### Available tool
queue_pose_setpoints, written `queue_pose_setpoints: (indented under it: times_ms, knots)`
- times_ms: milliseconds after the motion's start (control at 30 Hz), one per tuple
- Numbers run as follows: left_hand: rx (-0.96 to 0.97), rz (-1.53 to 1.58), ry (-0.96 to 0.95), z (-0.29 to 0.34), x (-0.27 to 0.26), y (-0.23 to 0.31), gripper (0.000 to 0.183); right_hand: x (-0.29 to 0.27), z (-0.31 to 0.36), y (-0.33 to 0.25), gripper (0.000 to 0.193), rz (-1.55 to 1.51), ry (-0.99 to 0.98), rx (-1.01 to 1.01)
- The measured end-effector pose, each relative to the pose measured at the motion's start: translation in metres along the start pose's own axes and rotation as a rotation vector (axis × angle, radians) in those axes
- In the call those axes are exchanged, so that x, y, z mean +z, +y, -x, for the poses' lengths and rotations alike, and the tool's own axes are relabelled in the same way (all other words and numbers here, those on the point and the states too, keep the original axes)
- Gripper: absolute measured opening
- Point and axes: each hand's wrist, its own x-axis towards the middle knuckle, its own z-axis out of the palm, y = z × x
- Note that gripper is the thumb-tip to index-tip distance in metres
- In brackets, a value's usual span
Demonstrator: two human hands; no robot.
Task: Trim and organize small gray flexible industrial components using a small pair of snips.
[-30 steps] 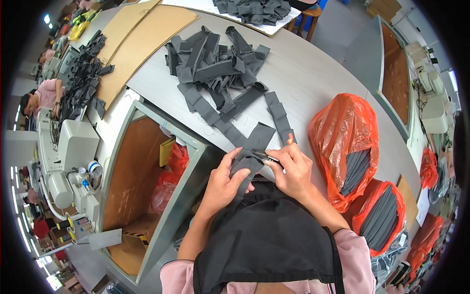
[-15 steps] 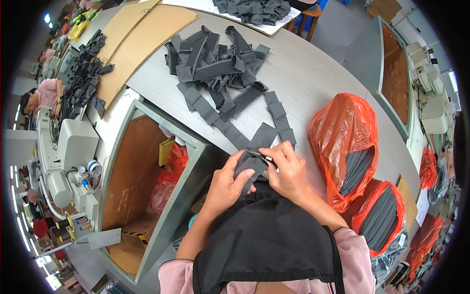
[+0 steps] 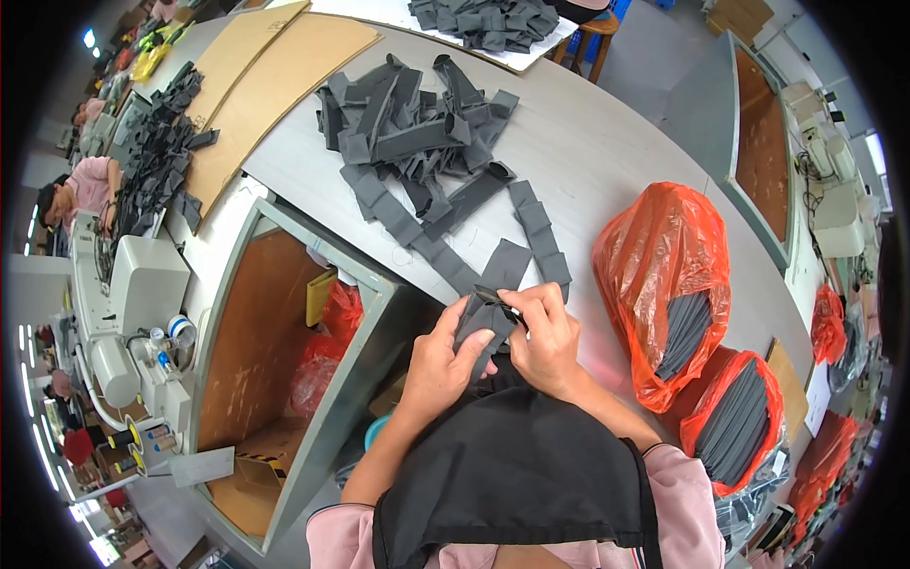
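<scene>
Close to my body, at the table's near edge, my left hand [image 3: 442, 368] pinches a folded dark grey fabric piece [image 3: 482, 328] between thumb and fingers. My right hand [image 3: 550, 343] is closed beside it, holding small thread snips [image 3: 508, 305] against the fabric's upper edge; the fingers largely hide them. Beyond the hands lies a flat grey fabric square [image 3: 505, 264]. A chain of joined grey pieces [image 3: 393, 216] runs from the hands toward a heap of similar fabric strips [image 3: 412, 133]. Another short chain [image 3: 536, 228] lies to the right.
Red plastic bags [image 3: 654, 247] of stacked grey fabric stand at right. A grey-framed open cabinet [image 3: 256, 332] is at lower left, beside a sewing machine [image 3: 142, 284]. Cardboard sheets [image 3: 284, 76] lie at far left. Another person [image 3: 90, 185] sits at left near a dark fabric pile.
My right hand has shifted slightly down and in toward the left hand, with its fingers more curled. The left hand still pinches the fabric piece, barely moved.
</scene>
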Motion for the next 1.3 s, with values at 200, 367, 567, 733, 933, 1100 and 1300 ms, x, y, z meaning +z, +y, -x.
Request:
queue_pose_setpoints:
  times_ms: [200,367,567,733,933,1100,1300]
  knots:
    - [0.007,0.011,0.017,0.001,0.002,-0.003,0.039,-0.001,-0.002,0.0,0.036,0.041,-0.037,-0.042]
    - [-0.008,0.118,-0.027,-0.005,-0.003,-0.008,0.04,0.002,-0.009,0.002,0.019,-0.899,-0.075,0.716]
    - [-0.121,0.562,-0.063,-0.037,-0.021,-0.015,0.038,0.005,-0.024,0.021,0.012,-0.754,-0.167,0.706]
    - [-0.142,0.713,-0.009,-0.045,-0.035,-0.014,0.039,-0.013,0.003,0.004,0.022,-0.317,-0.338,0.253]
    - [-0.086,0.819,-0.069,-0.047,-0.036,-0.008,0.036,-0.006,0.0,0.001,0.022,-0.188,-0.336,0.141]
    - [-0.123,0.795,0.06,-0.049,-0.041,-0.013,0.031,-0.017,0.006,-0.004,0.025,-0.257,-0.37,0.132]
    - [-0.111,0.845,0.126,-0.056,-0.038,-0.014,0.03,-0.011,0.008,-0.016,0.025,-0.109,-0.508,-0.036]
